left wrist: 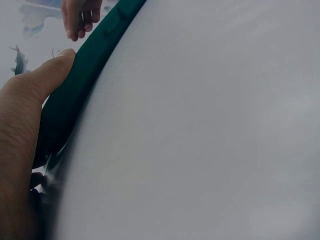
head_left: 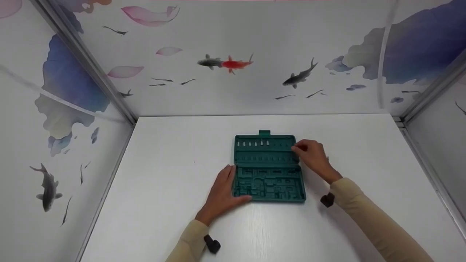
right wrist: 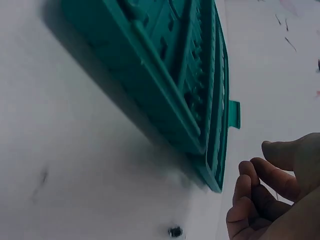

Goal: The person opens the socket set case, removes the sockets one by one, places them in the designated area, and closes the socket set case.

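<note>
**Green case [head_left: 265,154] lying open between two hands**

The green case is lying unfolded around the middle of the white worktop [head_left: 174,153], closer to its far edge than to its near edge and well apart from both side edges. Its latch tab [head_left: 264,132] is pointing towards the far edge. The far half is carrying six small silvery pieces [head_left: 249,144], standing in a row that is starting at its left end; the near half is showing moulded recesses of many shapes.

The left hand [head_left: 221,187] is gripping the case at its near left corner, thumb and fingers spreading wide apart: the thumb is pressing along the near edge while the other fingers are lying against the left edge.

The right hand [head_left: 310,154] is hovering at the right end of the far half. Its fingers are bending, with thumb and forefinger tips close together but leaving a narrow gap in the right wrist view (whether a tiny piece is sitting among them, I cannot tell).

A small dark, shiny object [right wrist: 175,231] is resting on the worktop to the right of the case. Beige sleeves [head_left: 367,211] are covering both forearms, and walls [head_left: 255,98] with painted fish are standing around the worktop.
</note>
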### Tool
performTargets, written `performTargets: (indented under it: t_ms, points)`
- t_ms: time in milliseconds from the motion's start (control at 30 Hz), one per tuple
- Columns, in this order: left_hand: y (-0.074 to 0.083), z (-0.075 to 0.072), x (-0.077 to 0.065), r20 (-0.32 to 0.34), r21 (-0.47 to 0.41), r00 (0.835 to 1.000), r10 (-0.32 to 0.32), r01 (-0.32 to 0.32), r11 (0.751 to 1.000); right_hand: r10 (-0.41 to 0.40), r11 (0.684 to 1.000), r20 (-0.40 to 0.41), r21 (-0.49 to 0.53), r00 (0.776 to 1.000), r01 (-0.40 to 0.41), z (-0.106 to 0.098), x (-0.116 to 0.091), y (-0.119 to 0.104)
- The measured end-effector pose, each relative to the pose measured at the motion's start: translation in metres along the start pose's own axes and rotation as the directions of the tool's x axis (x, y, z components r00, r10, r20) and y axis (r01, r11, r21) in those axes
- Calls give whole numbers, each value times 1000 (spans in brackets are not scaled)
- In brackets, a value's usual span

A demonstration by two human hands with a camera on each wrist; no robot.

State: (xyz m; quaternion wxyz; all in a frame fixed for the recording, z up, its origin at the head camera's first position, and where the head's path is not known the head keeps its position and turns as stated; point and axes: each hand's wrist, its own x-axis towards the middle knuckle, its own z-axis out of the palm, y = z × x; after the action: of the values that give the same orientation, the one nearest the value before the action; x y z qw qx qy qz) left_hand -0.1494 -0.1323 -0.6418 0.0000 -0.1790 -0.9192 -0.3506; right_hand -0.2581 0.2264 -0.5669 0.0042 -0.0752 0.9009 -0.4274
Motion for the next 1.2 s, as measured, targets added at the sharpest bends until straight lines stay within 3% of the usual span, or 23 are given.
performTargets:
  t_ms: [167,367,667,833,1200]
  points:
    - [0,-1,1,3,9,1000,-2,2,1000,-86,996,24,-20,996,87,23,11,-12]
    - [0,-2,2,-8,16,1000,9,-9,1000,-126,992,46,-22,991,127,38,24,-21]
    - [-2,1,1,-11,-2,1000,8,-8,1000,-118,993,91,19,989,117,51,46,-28]
    - [-1,1,1,-13,-7,1000,12,-12,1000,-124,991,110,-32,986,128,61,55,-28]
    - [-3,3,2,-2,34,1000,-5,5,999,-100,994,92,-34,991,104,74,63,-27]
